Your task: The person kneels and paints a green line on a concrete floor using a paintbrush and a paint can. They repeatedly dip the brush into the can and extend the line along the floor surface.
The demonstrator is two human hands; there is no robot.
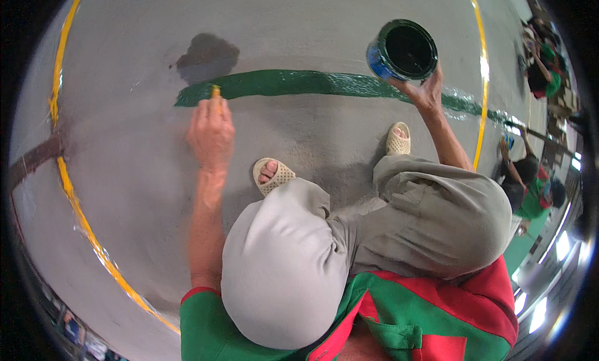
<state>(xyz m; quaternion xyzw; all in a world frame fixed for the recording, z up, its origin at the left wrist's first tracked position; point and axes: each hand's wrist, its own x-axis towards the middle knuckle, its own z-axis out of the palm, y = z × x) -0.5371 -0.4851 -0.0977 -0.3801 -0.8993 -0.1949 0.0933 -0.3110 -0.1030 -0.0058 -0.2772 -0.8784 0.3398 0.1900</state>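
Note:
My left hand (212, 127) is closed round a paintbrush with a yellow handle (216, 91). Its bristles are hard to make out against the wet green paint at the left end of a stripe (281, 82) on the grey floor. Over the stripe's right part, my right hand (424, 90) grips a round paint can (379, 58) from below and the near side. The can is open and tilted, so its dark inside shows; blue shows on its outer wall. How much paint it holds cannot be made out.
A dark wet-looking patch (208, 54) lies just beyond the stripe's left end. Yellow lines (480, 62) cross the floor at both sides, and a brown strip (34, 161) meets the left one. My sandalled feet (273, 174) are near the stripe. Other people (538, 196) crouch at the right.

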